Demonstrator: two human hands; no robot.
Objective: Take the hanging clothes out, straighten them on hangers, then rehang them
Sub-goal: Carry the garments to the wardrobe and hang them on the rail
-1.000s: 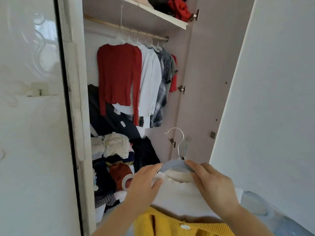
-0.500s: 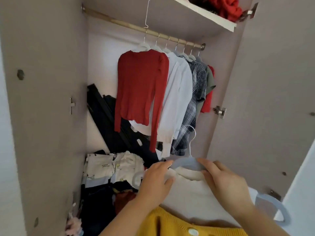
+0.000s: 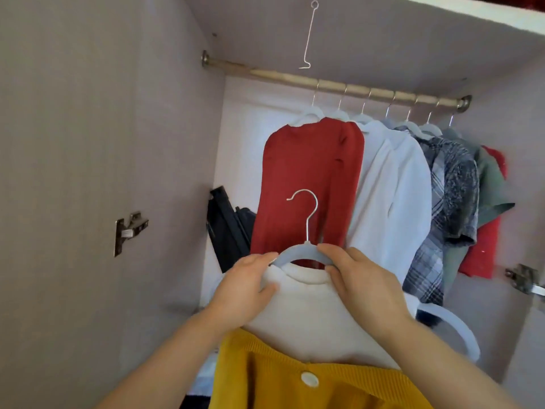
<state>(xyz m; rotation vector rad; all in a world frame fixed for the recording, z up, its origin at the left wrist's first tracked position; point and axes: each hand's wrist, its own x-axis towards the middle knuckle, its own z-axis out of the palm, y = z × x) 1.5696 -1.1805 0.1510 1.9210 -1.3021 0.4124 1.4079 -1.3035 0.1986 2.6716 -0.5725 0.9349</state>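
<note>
The left hand (image 3: 244,286) is gripping the left shoulder of the grey hanger (image 3: 298,251), and the right hand (image 3: 362,284) is gripping its right shoulder. A cream top (image 3: 303,320) is hanging on that hanger, near, in front of the red top (image 3: 309,178) on the far rail (image 3: 333,85). A yellow cardigan (image 3: 295,385) is showing nearest, below.

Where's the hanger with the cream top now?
Head view, lower centre: the hanger is gripped by left hand and right hand, in front of the red top, below the rod.
</note>
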